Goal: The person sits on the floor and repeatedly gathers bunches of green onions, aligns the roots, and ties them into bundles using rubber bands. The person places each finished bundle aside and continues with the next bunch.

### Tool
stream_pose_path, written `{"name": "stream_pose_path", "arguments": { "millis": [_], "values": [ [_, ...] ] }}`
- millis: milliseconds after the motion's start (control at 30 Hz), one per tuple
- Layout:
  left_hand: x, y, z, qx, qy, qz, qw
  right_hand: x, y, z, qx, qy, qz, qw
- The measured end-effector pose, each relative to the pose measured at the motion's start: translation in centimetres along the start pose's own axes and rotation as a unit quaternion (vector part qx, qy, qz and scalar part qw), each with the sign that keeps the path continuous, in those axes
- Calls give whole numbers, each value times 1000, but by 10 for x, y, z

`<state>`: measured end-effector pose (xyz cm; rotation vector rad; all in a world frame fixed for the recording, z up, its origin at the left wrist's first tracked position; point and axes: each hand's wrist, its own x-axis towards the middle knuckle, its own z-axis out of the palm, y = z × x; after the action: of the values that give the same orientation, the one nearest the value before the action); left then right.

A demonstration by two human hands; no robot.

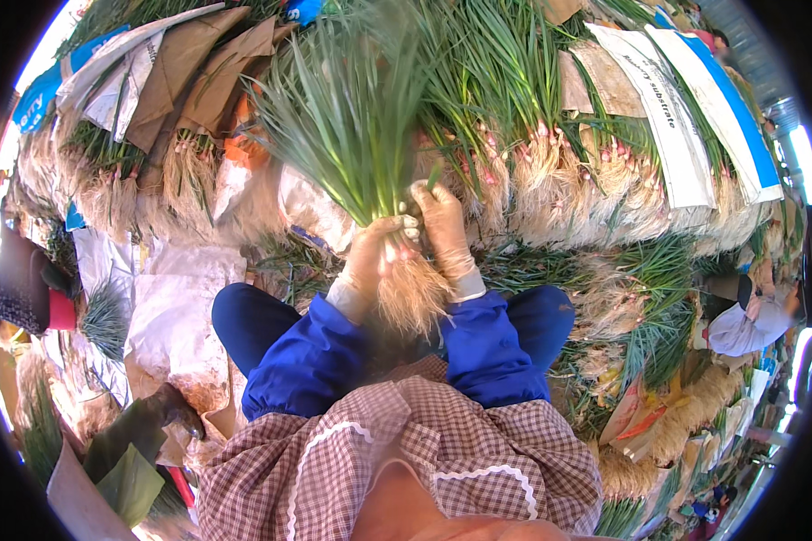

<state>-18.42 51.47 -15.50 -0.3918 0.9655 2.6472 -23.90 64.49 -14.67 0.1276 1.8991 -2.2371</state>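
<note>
My gloved left hand [365, 253] is closed around a bunch of green garlic or spring onions [372, 155], just above the pinkish bulbs [396, 251]. The long leaves fan upward and away from me, and pale stringy roots [413, 294] hang down between my forearms. My right hand [443, 223], also gloved, is raised beside the bunch on its right. Its thumb and fingertips pinch together at a short green leaf piece [434, 178]. The bunch is off the ground, over my lap.
Ahead runs a long pile of rooted bunches [548, 169], partly covered by printed sacks [656, 115] and brown sheets [183, 74]. Loose plants [649, 291] lie at my right, a pale sack [183, 304] at my left. Other people [751, 324] sit at both sides.
</note>
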Motion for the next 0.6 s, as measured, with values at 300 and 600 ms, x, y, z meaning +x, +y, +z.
{"name": "stream_pose_path", "arguments": {
  "millis": [300, 600],
  "values": [
    [-5, -2, -3, -19, 62, -64, 996, -19, -2, 5, 49, 23, 4, 999],
    [-13, 26, 0, 142, -6, -138, 980, -14, 13, 0, -28, -123, -2, 992]
  ]
}}
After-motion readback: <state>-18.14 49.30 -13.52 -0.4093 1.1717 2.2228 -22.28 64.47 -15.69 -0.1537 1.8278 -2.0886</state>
